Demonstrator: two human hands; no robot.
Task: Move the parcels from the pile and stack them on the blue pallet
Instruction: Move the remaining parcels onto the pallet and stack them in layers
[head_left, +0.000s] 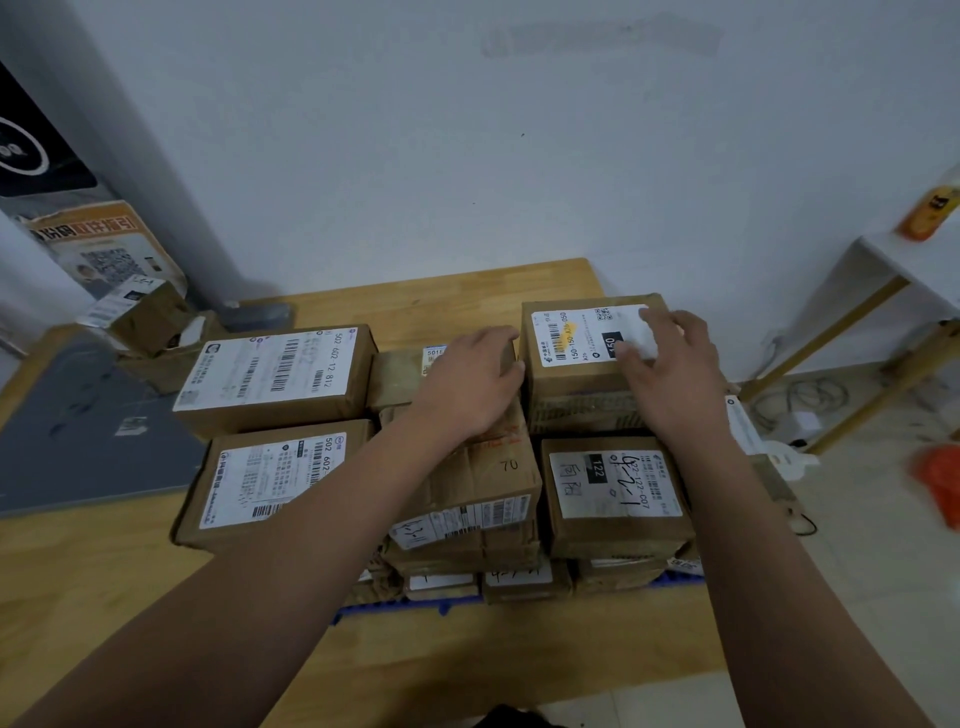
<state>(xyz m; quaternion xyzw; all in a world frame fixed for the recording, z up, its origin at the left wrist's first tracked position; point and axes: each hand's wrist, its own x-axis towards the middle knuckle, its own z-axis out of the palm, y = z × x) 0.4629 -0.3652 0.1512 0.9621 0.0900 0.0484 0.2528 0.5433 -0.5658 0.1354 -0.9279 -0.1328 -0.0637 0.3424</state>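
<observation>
**Head view: seating the back-right parcel squarely**

On the wooden worktop (467, 660), the blue pallet (681, 576) shows only as an edge under the stacked parcels (270, 374). The parcel with the 150 label (571, 382) sits at the back right of the top layer. The right hand (670, 364) lies spread flat on its label. The left hand (470, 379) presses its left face with fingers barely bent, gripping nothing. The best finish looks to be sliding it flush with its neighbours, lining its edges up with the box beneath, then pressing down before letting go.
</observation>
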